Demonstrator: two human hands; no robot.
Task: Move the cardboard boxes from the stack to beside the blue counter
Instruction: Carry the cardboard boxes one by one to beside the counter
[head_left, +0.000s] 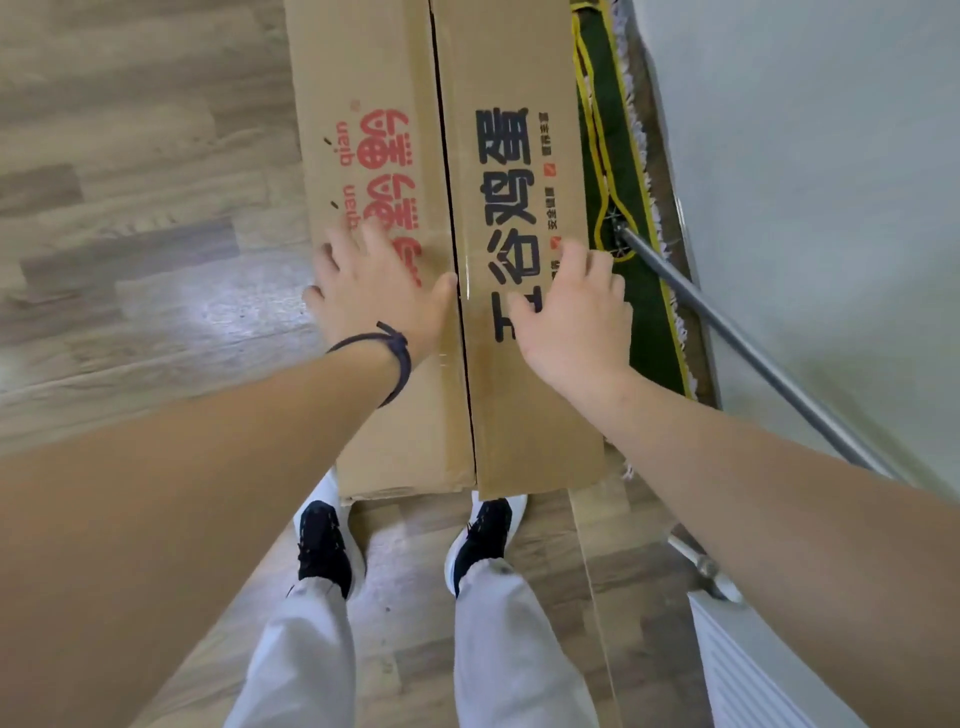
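a green mop (613, 171) lay just right of my cardboard box (447, 260), printed red and black; left hand (374, 296) and right hand (571, 317) rested flat, fingers spread.

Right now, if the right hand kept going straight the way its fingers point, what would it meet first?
The right hand lies on or just above the right flap, fingers pointing along the box away from the person. Going on, it would only slide over that flap's black print; nothing else shows in its line. Contact is unclear.
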